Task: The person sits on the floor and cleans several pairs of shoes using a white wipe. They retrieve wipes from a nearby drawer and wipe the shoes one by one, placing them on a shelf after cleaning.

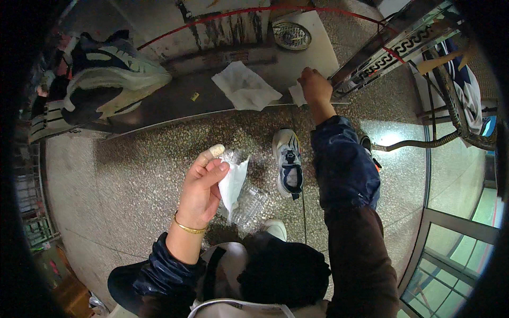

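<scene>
My left hand (pixel 206 181) is raised above the speckled floor and pinches a folded piece of white paper or tissue (pixel 234 185) between thumb and fingers. A pale covering wraps one of its fingertips. Behind the paper, a clear ribbed plastic bottle or container (pixel 252 202) appears near the floor. Reaching forward, my right hand (pixel 317 89) is at the low ledge with its fingers curled; what they grip is hidden. Beside it is a small white piece of paper (pixel 297 94). A larger creased white sheet (pixel 246 86) lies to its left on the ledge.
A white and navy sneaker (pixel 288 163) stands on the floor between my arms. Large sneakers (pixel 115 75) appear at the left end of the ledge (pixel 167 105). A round metal dish (pixel 291 35) sits at the back. Right are a slanted metal frame (pixel 391 47) and a dark hose (pixel 417 144).
</scene>
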The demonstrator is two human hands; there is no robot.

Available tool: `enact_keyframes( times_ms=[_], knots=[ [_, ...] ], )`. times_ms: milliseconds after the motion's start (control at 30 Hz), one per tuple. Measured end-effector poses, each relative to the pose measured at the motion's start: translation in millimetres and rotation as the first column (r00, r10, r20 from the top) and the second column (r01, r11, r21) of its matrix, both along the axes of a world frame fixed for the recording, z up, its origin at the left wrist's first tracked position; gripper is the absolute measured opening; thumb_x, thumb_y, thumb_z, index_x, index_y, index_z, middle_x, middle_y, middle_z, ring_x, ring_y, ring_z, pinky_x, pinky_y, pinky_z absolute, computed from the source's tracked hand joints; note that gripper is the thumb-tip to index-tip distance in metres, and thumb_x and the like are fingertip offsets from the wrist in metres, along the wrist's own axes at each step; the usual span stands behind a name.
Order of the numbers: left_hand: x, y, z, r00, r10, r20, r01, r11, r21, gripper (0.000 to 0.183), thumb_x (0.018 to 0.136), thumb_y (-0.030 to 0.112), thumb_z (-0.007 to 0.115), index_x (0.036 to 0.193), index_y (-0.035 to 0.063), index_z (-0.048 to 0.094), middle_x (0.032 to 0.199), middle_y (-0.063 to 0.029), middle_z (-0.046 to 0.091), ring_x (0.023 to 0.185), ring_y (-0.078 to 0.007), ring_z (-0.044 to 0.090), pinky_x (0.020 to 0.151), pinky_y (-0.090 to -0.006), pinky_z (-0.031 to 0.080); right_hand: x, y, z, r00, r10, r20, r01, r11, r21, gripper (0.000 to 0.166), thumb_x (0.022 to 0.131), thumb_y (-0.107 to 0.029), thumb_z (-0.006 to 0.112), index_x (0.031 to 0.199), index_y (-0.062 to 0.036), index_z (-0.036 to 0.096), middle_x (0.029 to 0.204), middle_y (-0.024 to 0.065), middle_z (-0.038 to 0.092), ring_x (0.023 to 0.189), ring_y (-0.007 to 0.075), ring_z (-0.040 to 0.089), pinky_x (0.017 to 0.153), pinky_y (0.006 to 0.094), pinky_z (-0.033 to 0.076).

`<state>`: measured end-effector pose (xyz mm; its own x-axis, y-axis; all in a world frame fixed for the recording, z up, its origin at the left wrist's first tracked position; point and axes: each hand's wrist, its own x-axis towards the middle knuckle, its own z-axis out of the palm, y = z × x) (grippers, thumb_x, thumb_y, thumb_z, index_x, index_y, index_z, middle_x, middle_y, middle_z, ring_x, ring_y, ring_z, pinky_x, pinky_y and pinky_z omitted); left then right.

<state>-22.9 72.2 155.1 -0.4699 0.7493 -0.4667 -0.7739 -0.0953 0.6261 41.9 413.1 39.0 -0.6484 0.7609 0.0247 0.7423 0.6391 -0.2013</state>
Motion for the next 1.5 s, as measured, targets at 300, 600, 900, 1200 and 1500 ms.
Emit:
enact_keyframes(
  times_ms=[300,600,900,1200,1500],
  knots=[
    [-5.3,1.1,5.6,0.991,0.058,-0.125,-0.066,0.996,-0.063,0.036,0.079,-0.006,0.052,0.112,0.0041,0.048,0.084,-0.0036,0.058,0.076,-0.0116,0.058,0.068,-0.0240,0.048,4.5,-73.9,50.1,0.926,0.207,-0.315,-0.065,0.911,0.408,0.039,0.076,-0.032,0.061,0.107,-0.0082,0.053,0.117,0.0169,0.046,0.097,0.0331,0.048,0.081,0.0440,0.040],
    [2.9,5.4,-1.3,0.429,-0.244,-0.870,-0.106,0.943,-0.317,0.039,0.078,-0.006,0.056,0.115,0.0006,0.044,0.080,-0.0026,0.054,0.072,-0.0081,0.053,0.063,-0.0200,0.044,36.5,-230.9,43.9,0.662,-0.430,-0.614,-0.727,-0.169,-0.665,0.054,0.087,-0.031,0.052,0.128,-0.0020,0.033,0.110,0.0064,0.050,0.100,0.0129,0.047,0.085,0.0275,0.039],
    [-11.8,-3.3,2.3,0.888,-0.020,-0.460,-0.122,0.953,-0.277,0.044,0.077,-0.003,0.058,0.118,-0.0010,0.041,0.081,-0.0030,0.058,0.073,-0.0077,0.054,0.063,-0.0186,0.043,44.8,-234.7,53.0,0.693,-0.626,-0.357,-0.565,-0.165,-0.808,0.018,0.076,0.000,0.060,0.093,-0.0005,0.053,0.090,0.0054,0.060,0.078,0.0109,0.056,0.074,0.0257,0.045],
    [-8.8,-18.1,-20.3,0.757,-0.168,-0.631,-0.042,0.952,-0.304,0.044,0.075,-0.010,0.056,0.115,-0.0004,0.043,0.086,-0.0031,0.056,0.074,-0.0068,0.053,0.070,-0.0203,0.045,58.5,-227.4,61.3,0.814,-0.431,-0.389,-0.462,-0.076,-0.884,0.018,0.084,-0.006,0.049,0.100,-0.0024,0.045,0.077,0.0098,0.058,0.055,0.0120,0.056,0.046,0.0240,0.046],
    [-14.3,-25.0,-28.9,0.808,-0.125,-0.575,0.266,0.949,0.168,0.035,0.080,-0.004,0.046,0.114,0.0029,0.045,0.096,-0.0117,0.061,0.092,-0.0158,0.055,0.080,-0.0285,0.044,70.4,-217.7,51.6,0.638,-0.726,-0.257,-0.690,-0.391,-0.609,0.021,0.089,-0.019,0.037,0.089,-0.0025,0.049,0.070,0.0159,0.057,0.058,0.0234,0.057,0.049,0.0293,0.045]
  ],
)
